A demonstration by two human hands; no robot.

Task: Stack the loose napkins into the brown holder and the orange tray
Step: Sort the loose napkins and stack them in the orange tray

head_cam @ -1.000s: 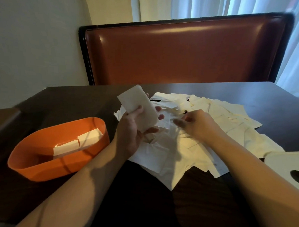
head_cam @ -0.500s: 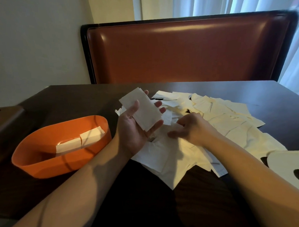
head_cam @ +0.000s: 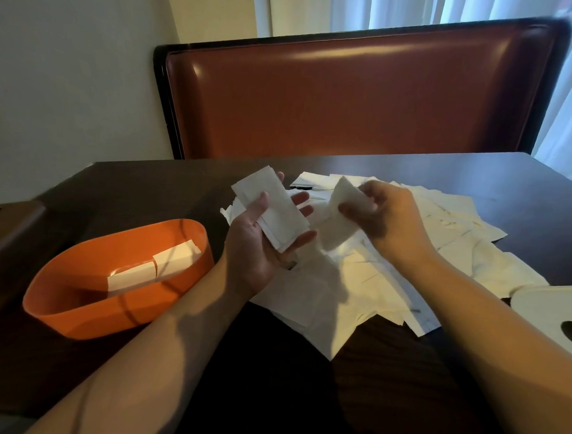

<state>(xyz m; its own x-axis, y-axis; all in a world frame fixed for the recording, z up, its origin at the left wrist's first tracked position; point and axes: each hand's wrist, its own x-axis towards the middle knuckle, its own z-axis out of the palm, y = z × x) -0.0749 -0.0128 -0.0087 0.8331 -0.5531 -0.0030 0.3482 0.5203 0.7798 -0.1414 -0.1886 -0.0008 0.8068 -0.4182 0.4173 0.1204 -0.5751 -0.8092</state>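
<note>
The right hand [head_cam: 384, 218] has lifted off the pile — now pinching one napkin [head_cam: 338, 216] beside the left hand [head_cam: 260, 245], whose thumb pins a small stack [head_cam: 272, 209] — both above the tabletop [head_cam: 168, 185].

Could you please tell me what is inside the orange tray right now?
Two folded white napkins lie end to end in the orange tray. Its near wall hides part of the floor.

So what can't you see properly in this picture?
- Brown holder, head view: cut off by the left edge and in shadow, so its inside is not visible.
- White lid: cut off by the right edge.
- Stack in the left hand: its napkins cannot be counted.
- Pile: the arms and the right hand, which holds a napkin, cover part of it.
</note>
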